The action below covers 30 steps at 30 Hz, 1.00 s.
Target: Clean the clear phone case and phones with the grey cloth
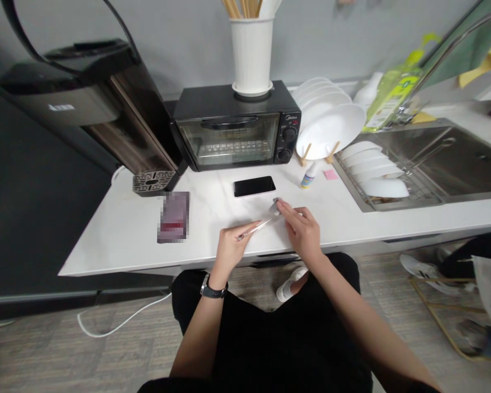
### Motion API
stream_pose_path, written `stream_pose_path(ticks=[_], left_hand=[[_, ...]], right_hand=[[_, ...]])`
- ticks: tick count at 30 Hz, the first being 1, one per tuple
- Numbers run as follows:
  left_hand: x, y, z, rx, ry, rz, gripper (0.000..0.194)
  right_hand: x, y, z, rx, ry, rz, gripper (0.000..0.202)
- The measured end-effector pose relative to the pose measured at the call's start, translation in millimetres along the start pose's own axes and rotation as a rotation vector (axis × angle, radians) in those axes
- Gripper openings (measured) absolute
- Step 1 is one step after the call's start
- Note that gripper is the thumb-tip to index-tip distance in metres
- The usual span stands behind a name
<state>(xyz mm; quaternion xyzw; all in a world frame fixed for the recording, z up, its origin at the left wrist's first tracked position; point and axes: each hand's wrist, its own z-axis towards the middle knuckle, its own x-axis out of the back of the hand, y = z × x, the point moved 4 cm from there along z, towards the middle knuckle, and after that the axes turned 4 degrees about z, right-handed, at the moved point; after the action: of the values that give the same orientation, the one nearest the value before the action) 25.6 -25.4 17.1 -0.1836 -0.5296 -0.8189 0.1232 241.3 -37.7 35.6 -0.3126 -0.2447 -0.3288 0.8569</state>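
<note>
Your left hand [231, 246] pinches the near end of a thin, pale, flat strip [258, 227], which looks like a clear film or screen protector though the view is too small to settle it. Your right hand [300, 229] grips the far end with its fingertips [279, 206], closed on a small grey tab or corner there. Both hands are closed on the same strip; it sits lifted a little and tilted over the front part of the white bench [118, 234], not lying flat. Just beyond it, apart from your hands, a black phone [254, 186] lies face up, screen dark and bare as far as you can see. Judged from that, the strip is in hand but not yet laid on anything, so the work reads as early to middle: holding and perhaps peeling going on, placing still left. A blurred dark packet [174, 216] lies to the left on the bench. A small white bottle [310, 178] and a pink note [330, 174] sit to the right of the phone. Behind stand a black toaster oven [233, 128] with a white utensil holder [251, 54] on top and a rack of white plates [329, 123]; white bowls [374, 169] rest in the sink rack.
</note>
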Motion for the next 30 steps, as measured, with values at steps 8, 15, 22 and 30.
stream_pose_path(ticks=[8,15,22,30], left_hand=[[0.3,1.1,1.4,-0.017,-0.004,0.056,0.021],[5.3,0.8,1.9,-0.008,-0.028,0.043,0.024],[-3.7,0.0,-1.1,-0.008,-0.031,-0.014,0.024],[4.2,0.3,0.3,-0.048,-0.015,0.059,0.032]], right_hand=[[-35.4,-53.8,-11.3,-0.028,0.009,0.117,0.072],[-43.1,-60.1,-13.1,0.034,-0.065,0.176,0.069],[3.5,6.2,-0.4,-0.093,0.048,-0.002,0.066],[-51.2,-84.2,-17.6,0.027,-0.014,0.200,0.071]])
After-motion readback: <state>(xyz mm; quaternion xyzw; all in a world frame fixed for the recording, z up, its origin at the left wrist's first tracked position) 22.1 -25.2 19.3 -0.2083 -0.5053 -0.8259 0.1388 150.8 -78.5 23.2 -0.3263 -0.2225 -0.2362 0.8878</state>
